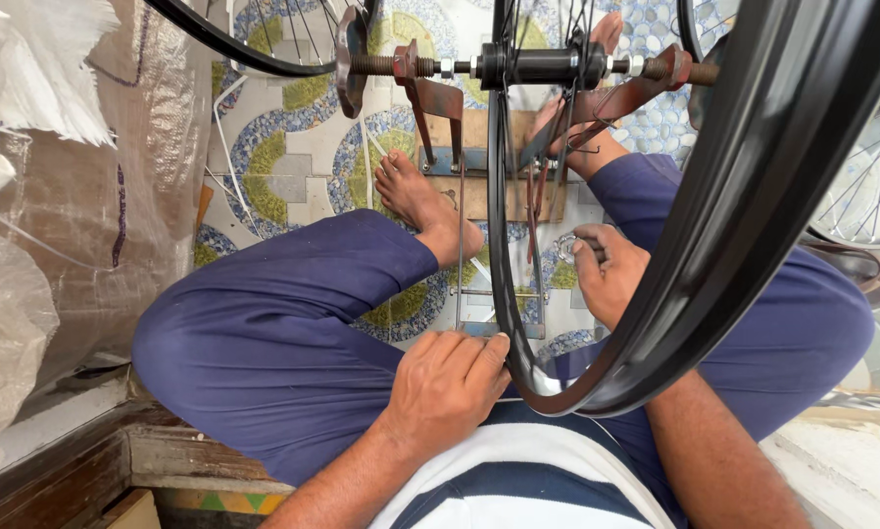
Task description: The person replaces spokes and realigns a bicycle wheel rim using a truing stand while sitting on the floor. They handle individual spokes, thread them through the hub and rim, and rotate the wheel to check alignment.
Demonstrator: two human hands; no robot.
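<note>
A black bicycle wheel rim [499, 245] with thin spokes stands upright on a rusty truing stand [440, 108], its hub [548, 64] on a threaded axle. My left hand [450, 382] rests against the near part of the rim, thumb touching it. On the rim's right side my right hand [607, 274] pinches a small round metal spoke tool [569, 247]. I sit with legs in blue trousers spread around the stand, bare feet [420, 201] on the patterned floor.
A second black rim [783, 167] crosses the right foreground close to the camera. More spoked wheels [871, 186] lie at the right and top left [264, 39]. Plastic sacks [48, 196] pile at the left, above a wooden ledge [58, 460].
</note>
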